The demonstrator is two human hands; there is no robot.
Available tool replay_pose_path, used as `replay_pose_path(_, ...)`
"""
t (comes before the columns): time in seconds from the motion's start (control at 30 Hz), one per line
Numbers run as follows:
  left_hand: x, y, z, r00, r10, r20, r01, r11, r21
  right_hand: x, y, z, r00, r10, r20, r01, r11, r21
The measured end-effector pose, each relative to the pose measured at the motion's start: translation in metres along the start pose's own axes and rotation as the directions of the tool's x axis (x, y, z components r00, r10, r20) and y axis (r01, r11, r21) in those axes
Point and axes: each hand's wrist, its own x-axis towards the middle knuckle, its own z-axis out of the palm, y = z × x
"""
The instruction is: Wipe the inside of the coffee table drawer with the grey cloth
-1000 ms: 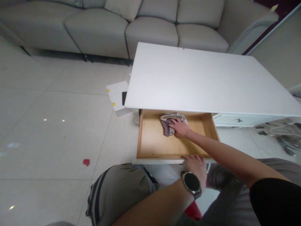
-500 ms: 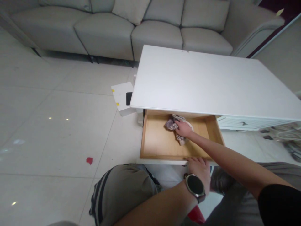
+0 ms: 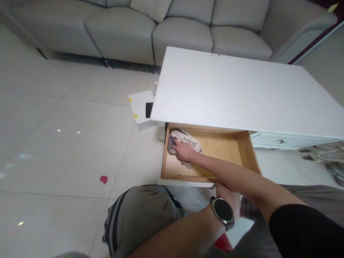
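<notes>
An open wooden drawer (image 3: 244, 150) sticks out from under a white coffee table (image 3: 236, 89). My right hand (image 3: 183, 151) presses a crumpled purple-and-white cloth (image 3: 185, 139) onto the drawer floor near its back left corner. My left hand (image 3: 228, 197), with a dark round watch (image 3: 222, 210) on the wrist, holds the drawer's white front edge; my right forearm hides part of it.
A grey sofa (image 3: 166, 28) stands behind the table. A white box (image 3: 139, 107) with a dark object on it lies on the tiled floor left of the table. A small red scrap (image 3: 103, 179) lies on the tiles. My bent knee (image 3: 139, 215) is just before the drawer.
My right hand has slid the cloth from the middle of the drawer to its left side. My left hand stays on the drawer front.
</notes>
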Motion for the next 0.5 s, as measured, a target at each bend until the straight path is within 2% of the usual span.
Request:
replay_pose_path(0.03,0.001,-0.001,-0.006,0.998,0.033,0.049,-0.034,0.999,0.021,-0.008,0.003,0.003,0.994,-0.105,0.026,0.106,0.994,-0.026)
replay_pose_path(0.1,0.004,-0.003,-0.021,0.981,0.093,0.173,-0.103,0.993,0.051,-0.023,0.012,0.007,0.946,-0.31,0.1,0.315,0.948,-0.045)
replay_pose_path(0.17,0.005,-0.005,-0.033,0.958,0.125,0.257,-0.145,0.987,0.062,-0.03,0.021,0.009,0.901,-0.41,0.143,0.418,0.908,-0.032)
replay_pose_path(0.23,0.005,-0.006,-0.04,0.946,0.127,0.3,-0.155,0.985,0.071,-0.029,0.03,0.009,0.931,-0.349,0.111,0.353,0.935,-0.021)
replay_pose_path(0.33,0.004,-0.006,-0.043,0.936,0.132,0.325,-0.171,0.981,0.092,-0.019,0.047,0.004,0.996,-0.086,0.019,0.086,0.996,0.01)
replay_pose_path(0.4,0.003,-0.007,-0.043,0.94,0.138,0.313,-0.175,0.98,0.092,-0.016,0.063,0.002,0.999,0.044,-0.012,-0.043,0.999,0.03)
replay_pose_path(0.5,0.004,-0.008,-0.042,0.944,0.133,0.303,-0.159,0.985,0.062,-0.03,0.096,0.003,0.994,0.111,-0.009,-0.111,0.994,0.024)
